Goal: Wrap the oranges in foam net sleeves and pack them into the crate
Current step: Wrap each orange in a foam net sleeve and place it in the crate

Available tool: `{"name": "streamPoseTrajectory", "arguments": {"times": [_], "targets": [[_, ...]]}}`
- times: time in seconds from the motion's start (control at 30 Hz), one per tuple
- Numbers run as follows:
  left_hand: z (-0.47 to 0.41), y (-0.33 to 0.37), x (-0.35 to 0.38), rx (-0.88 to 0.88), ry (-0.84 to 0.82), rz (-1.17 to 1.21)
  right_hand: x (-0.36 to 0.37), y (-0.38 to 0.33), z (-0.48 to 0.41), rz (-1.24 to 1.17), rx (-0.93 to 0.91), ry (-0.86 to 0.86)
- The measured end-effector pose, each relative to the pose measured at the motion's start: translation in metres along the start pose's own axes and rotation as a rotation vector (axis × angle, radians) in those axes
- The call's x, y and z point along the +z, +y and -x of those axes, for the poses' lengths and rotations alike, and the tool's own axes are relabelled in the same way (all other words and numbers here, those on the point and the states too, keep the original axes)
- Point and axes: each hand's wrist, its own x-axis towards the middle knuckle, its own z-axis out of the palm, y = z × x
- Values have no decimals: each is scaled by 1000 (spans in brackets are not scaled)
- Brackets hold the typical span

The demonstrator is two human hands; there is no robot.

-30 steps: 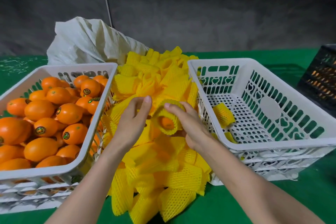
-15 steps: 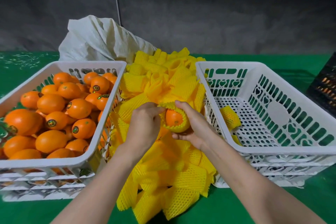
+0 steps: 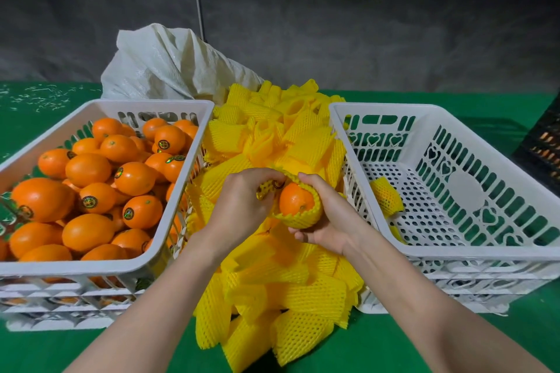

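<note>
My right hand point(image 3: 330, 221) cups the orange point(image 3: 295, 201) above the sleeve pile point(image 3: 272, 291), middle of the surface point(image 3: 500, 339); my left hand point(image 3: 242, 206) pinches the foam net sleeve point(image 3: 303, 218) by its rim. It's only half covered, so I reckon yanking that thin rim tears it, or the fruit squirts out before reaching the crate point(image 3: 454, 257).

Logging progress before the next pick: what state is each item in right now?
Orange fruit in hand: half covered, top bare.
Yellow foam net sleeve: stretched round that orange's underside.
Left hand: pinches sleeve edge.
Right hand: cups sleeved orange.
White slotted plastic crate, right: nearly empty.
White plastic crate, left: full of bare oranges.
Loose yellow sleeve pile: heaped between crates.
</note>
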Motion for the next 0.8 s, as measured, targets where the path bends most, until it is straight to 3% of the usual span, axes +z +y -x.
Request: {"name": "streamPoseTrajectory", "arguments": {"times": [0.17,0.37,0.8], "targets": [[0,4,1,63,71,-83,2,4,-1,28,-20,5],[-4,3,1,81,-43,-107,1,1,0,-13,-1,-10],[-1,1,1,136,16,-124,-1,0,-1,56,-22,8]]}}
